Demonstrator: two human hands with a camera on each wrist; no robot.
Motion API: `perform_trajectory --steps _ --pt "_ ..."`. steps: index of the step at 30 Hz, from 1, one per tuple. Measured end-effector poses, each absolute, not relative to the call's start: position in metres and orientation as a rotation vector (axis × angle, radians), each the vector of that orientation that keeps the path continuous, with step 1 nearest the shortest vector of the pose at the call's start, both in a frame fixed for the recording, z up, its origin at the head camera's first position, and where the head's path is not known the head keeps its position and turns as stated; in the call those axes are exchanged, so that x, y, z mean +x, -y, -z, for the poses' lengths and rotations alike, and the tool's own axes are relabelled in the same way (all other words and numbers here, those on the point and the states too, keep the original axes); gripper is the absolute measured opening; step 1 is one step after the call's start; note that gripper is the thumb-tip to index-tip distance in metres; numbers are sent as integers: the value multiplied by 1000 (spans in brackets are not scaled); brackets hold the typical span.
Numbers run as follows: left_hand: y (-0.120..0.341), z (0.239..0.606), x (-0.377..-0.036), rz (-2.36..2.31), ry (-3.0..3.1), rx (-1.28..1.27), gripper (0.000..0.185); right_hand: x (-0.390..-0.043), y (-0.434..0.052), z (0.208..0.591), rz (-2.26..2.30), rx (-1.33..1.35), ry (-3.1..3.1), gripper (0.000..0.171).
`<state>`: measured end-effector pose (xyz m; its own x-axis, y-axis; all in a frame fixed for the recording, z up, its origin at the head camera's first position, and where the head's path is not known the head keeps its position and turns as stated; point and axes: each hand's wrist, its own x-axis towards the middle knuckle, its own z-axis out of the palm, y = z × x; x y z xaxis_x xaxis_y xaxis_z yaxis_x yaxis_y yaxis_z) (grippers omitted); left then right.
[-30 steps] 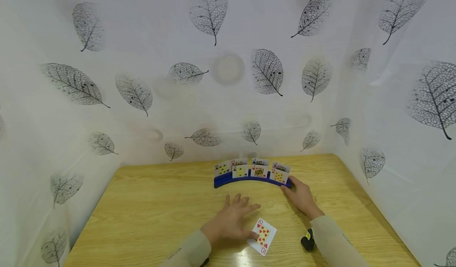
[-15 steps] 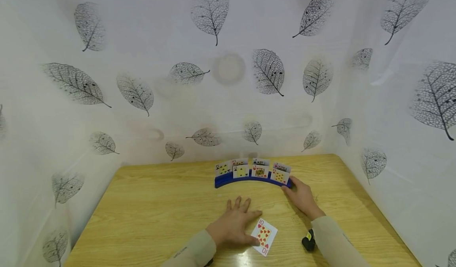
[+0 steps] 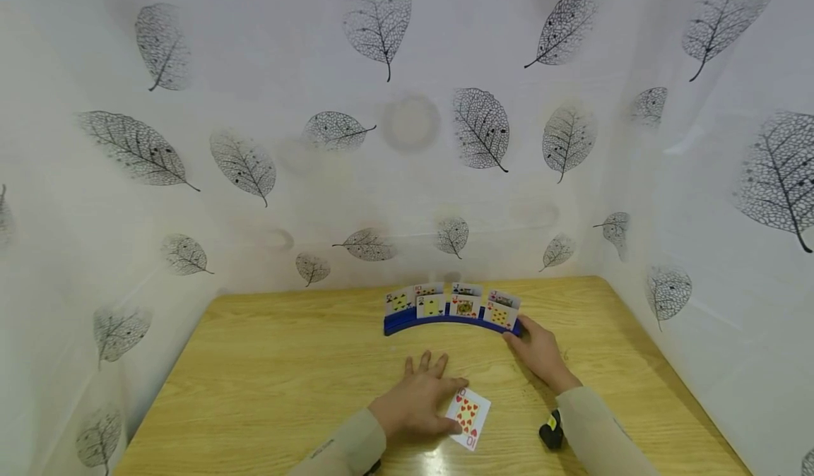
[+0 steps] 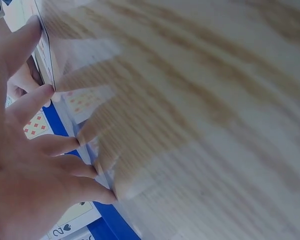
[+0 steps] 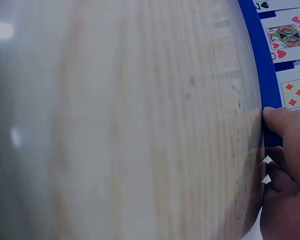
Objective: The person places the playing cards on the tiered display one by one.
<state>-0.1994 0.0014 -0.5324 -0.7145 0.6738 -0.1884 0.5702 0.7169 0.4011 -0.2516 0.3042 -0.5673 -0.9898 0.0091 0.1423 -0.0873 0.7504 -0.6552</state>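
One ten of hearts [image 3: 468, 417] lies face up at lower centre of the table [image 3: 267, 377], its edge under the flat, spread left hand [image 3: 416, 402]. The right hand [image 3: 539, 352] grips the right end of the blue card holder [image 3: 407, 324]. Judged: card being gathered; next, lift an edge to pinch it.

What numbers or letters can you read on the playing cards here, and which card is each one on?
"10": corners of the ten of hearts lying under the left hand.
"2": spade card in the blue card holder, left wrist view.
"J": heart face card in the holder, right wrist view.
Other cards in the holder: too small or blurred to read.
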Motion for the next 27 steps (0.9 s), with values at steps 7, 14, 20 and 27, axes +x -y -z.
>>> perform_trajectory --steps 7,14,20,27 --pt "-2 532 -201 -447 -2611 982 75 -252 -305 568 -1049 60 2818 56" --pt "0 533 -201 -477 -2611 988 76 -252 -305 568 -1049 56 2821 57" --pt "-1 535 -203 -487 -2609 991 75 -252 -305 567 -1056 54 2815 57" --pt "-1 535 -203 -483 -2606 1002 75 -252 -304 569 -1054 61 2797 55"
